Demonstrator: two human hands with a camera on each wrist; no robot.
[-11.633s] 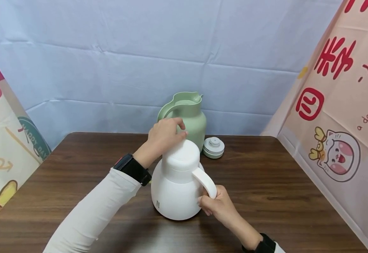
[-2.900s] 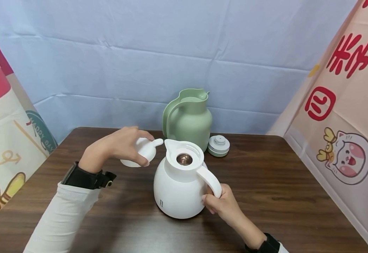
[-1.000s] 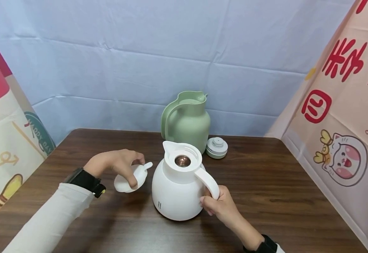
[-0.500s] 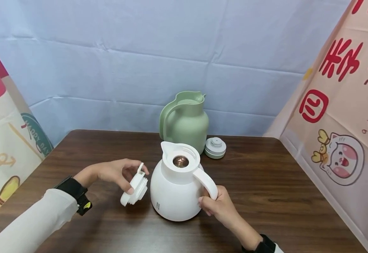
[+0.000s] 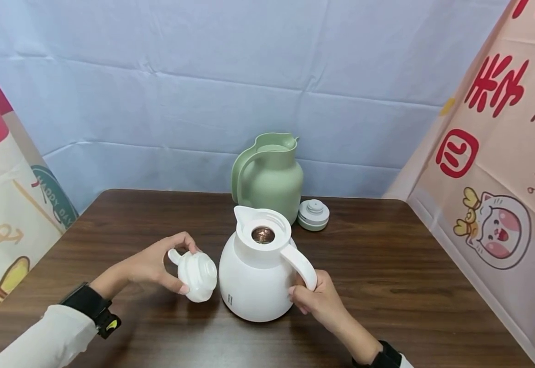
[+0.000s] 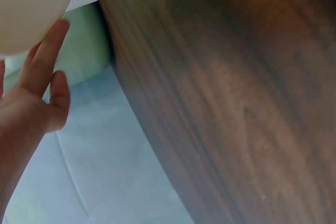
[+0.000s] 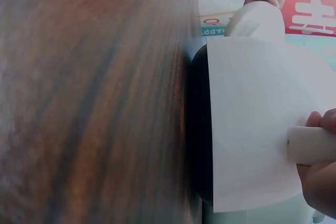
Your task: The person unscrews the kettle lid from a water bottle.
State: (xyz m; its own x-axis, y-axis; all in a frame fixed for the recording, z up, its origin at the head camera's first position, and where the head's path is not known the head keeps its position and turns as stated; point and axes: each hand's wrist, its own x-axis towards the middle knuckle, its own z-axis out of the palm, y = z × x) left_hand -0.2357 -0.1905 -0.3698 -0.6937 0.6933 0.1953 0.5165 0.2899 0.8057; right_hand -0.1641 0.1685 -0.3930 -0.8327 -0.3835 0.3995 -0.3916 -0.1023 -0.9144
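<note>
A white thermos jug (image 5: 255,286) stands upright on the table, its round mouth uncovered and a copper-coloured inside showing. Low on the jug's handle, my right hand (image 5: 320,296) grips with curled fingers. To the left of the jug my left hand (image 5: 163,263) holds a white lid (image 5: 198,276) above the table, thumb and fingers around its edge. The lid's stepped underside is turned toward the jug, and its small tab points up and left. In the left wrist view the lid (image 6: 31,9) fills the top left corner; in the right wrist view the jug (image 7: 257,124) hides much.
A green jug (image 5: 274,186) stands behind the white one, near the table's back edge. Beside it on the right lies a grey-white round stopper (image 5: 313,214). A pale blue cloth (image 5: 157,102) hangs behind the brown wooden table (image 5: 410,286), with printed cloths at both sides.
Earlier the lid sat on the white jug; my left hand has lifted it off, moved it left and down, and turned its underside over. My right hand keeps its grip on the handle.
</note>
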